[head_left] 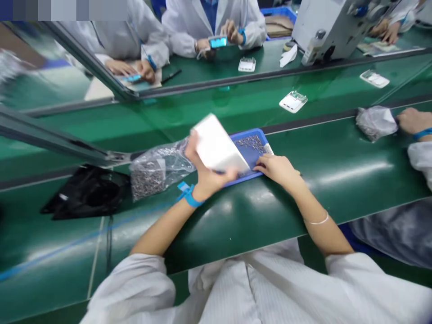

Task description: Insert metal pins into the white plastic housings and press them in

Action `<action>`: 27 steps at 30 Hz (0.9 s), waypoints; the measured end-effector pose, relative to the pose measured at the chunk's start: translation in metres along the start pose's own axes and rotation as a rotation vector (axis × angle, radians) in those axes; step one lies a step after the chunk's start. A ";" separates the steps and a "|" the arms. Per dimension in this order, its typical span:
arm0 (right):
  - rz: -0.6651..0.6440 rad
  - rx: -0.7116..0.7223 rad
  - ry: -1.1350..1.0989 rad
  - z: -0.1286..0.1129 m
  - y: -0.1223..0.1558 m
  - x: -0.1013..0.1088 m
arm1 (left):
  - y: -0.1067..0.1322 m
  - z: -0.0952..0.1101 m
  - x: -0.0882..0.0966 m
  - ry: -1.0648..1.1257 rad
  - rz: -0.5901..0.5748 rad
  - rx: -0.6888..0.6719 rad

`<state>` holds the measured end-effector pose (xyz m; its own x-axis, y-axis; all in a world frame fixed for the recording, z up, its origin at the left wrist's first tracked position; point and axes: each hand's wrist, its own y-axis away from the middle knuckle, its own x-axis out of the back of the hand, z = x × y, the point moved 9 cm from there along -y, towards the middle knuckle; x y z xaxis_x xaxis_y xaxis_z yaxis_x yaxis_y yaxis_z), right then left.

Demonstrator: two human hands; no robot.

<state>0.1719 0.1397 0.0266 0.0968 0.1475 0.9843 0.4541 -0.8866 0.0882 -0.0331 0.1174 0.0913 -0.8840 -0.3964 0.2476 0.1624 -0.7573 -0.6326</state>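
Observation:
My left hand (pixel 204 173) grips a white rectangular casing (pixel 218 144), tilted above the left part of a blue tray (pixel 254 135). The tray lies on the green bench and holds several small metal screws (pixel 251 142). My right hand (pixel 277 167) rests at the tray's right front corner, fingers curled down toward the screws; whether it pinches one is hidden. A blue strap circles my left wrist. Just left of the tray lies a clear plastic bag of screws (pixel 155 168).
A black bag (pixel 86 191) lies at the left. On the green conveyor lie white devices (pixel 293 101) (pixel 374 78) (pixel 246 64). A neighbour's hand (pixel 413 120) touches another screw bag (pixel 375 122) at right. Across the belt, people in white coats work beside a grey machine (pixel 332 27).

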 end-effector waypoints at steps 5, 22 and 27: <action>-0.011 -0.001 -0.014 -0.001 -0.001 -0.007 | -0.075 -0.126 0.049 -0.188 0.557 0.530; 0.155 -0.002 0.102 -0.007 0.003 -0.010 | -0.074 -0.148 0.049 -0.347 0.326 0.060; 0.466 0.307 0.009 -0.044 0.020 -0.001 | -0.013 -0.039 0.005 -0.218 -0.035 -0.446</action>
<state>0.1420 0.1025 0.0343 0.3419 -0.2346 0.9100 0.6023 -0.6886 -0.4038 -0.0568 0.1459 0.0719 -0.7656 -0.5100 0.3922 -0.1114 -0.4953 -0.8615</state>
